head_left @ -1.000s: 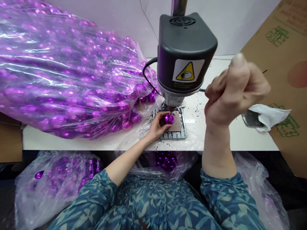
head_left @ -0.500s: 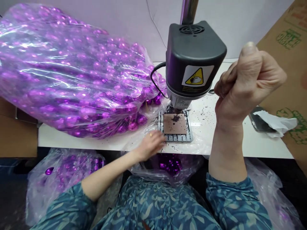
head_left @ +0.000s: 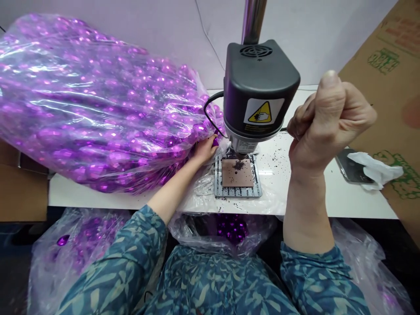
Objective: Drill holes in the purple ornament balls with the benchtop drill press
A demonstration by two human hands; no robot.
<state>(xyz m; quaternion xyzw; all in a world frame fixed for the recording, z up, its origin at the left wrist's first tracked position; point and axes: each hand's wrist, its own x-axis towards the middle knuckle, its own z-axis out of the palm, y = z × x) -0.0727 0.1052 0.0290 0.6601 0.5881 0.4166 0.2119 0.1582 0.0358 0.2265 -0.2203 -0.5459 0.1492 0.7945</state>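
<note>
My left hand [head_left: 205, 148] reaches to the mouth of a big clear plastic bag [head_left: 108, 109] full of shiny purple faceted balls. Its fingers close on a purple ball [head_left: 215, 142], which they partly cover. My right hand [head_left: 331, 116] is raised in a fist beside the black motor head of a bench drill press [head_left: 262, 83]; whatever it grips is hidden. Under the drill's chuck, a square brown board [head_left: 236, 179] with a small dark hole lies on the slotted metal base [head_left: 259, 192]. Dark shavings [head_left: 239, 165] are heaped on the board.
Dark shavings are scattered over the white table [head_left: 328, 197]. A phone [head_left: 351, 168] with crumpled white tissue [head_left: 377, 168] lies at right, near a cardboard box [head_left: 393, 109]. Below the table edge hangs an open plastic bag [head_left: 197, 232] holding purple balls; another bag [head_left: 82, 245] is at left.
My left hand has moved from the front left of the base, up to the bag's mouth, and closed on a purple ball. My right fist stays raised beside the drill; the view shifted slightly.
</note>
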